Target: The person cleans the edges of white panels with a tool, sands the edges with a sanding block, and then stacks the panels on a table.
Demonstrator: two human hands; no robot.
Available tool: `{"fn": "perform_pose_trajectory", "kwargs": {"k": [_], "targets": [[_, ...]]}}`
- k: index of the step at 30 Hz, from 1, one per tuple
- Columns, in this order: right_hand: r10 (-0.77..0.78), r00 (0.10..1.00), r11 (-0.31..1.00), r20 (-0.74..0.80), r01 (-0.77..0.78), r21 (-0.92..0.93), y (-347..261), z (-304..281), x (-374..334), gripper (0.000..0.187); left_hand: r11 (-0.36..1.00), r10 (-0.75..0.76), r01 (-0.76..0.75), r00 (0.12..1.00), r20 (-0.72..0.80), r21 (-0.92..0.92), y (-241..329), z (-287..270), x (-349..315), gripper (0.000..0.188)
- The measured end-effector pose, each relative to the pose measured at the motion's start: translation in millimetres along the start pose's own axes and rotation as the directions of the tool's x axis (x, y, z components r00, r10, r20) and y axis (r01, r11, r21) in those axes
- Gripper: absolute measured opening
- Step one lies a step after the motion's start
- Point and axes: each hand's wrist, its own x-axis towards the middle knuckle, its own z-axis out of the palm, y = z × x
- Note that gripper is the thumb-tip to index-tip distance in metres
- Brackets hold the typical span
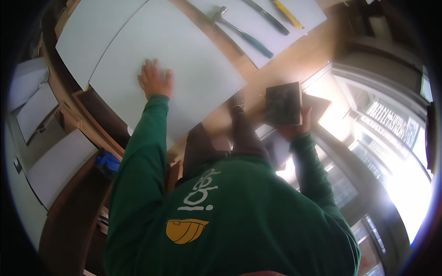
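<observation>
My left hand (155, 79) lies flat with its fingers spread on a large white panel (193, 60). A dark seam runs along that panel's left side, with another white panel (99, 39) beyond it. Off to the right, my right hand (299, 125) grips a dark, squarish block (282, 104) by its lower right side. The block has a thin, lighter edge and is held up, apart from the white panel; its exact kind I cannot make out.
On a white sheet at the far right lie a claw hammer (244, 36), a dark long-handled tool (267, 17) and a yellow utility knife (288, 14). A wooden surface (276, 69) runs beneath. Bright windows (391, 152) stand at the right; a blue crumpled item (107, 163) sits at the left.
</observation>
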Motion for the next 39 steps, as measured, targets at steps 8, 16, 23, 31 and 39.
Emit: {"fn": "perform_pose_trajectory", "kwargs": {"k": [8,16,23,31,39], "targets": [[-0.697,0.639,0.522,-0.325,0.141,-0.841,139.2,-59.5,17.1,0.09,0.998,0.021,-0.016,0.995,0.095,-0.057,9.7,-0.1,-3.6,0.066],[-0.824,0.543,-0.016,-0.161,-0.306,-0.952,282.0,-48.9,33.7,0.101,1.0,-0.001,0.002,0.995,0.1,-0.008,6.3,2.0,-8.6,0.066],[-0.894,0.448,-0.145,-0.011,-0.312,-0.939,192.2,-77.8,87.3,0.09,0.999,0.035,-0.034,0.998,0.057,-0.021,7.3,5.3,-9.6,0.065],[-0.812,0.582,-0.18,-0.054,-0.337,-0.924,229.4,-76.6,61.0,0.088,1.0,0.028,-0.027,0.998,0.058,-0.016,8.3,6.5,-9.5,0.066],[-0.855,0.518,-0.216,0.022,-0.319,-0.923,152.9,-81.6,88.0,0.082,0.998,0.055,-0.055,0.998,0.024,0.002,10.8,11.4,-9.6,0.067]]}}
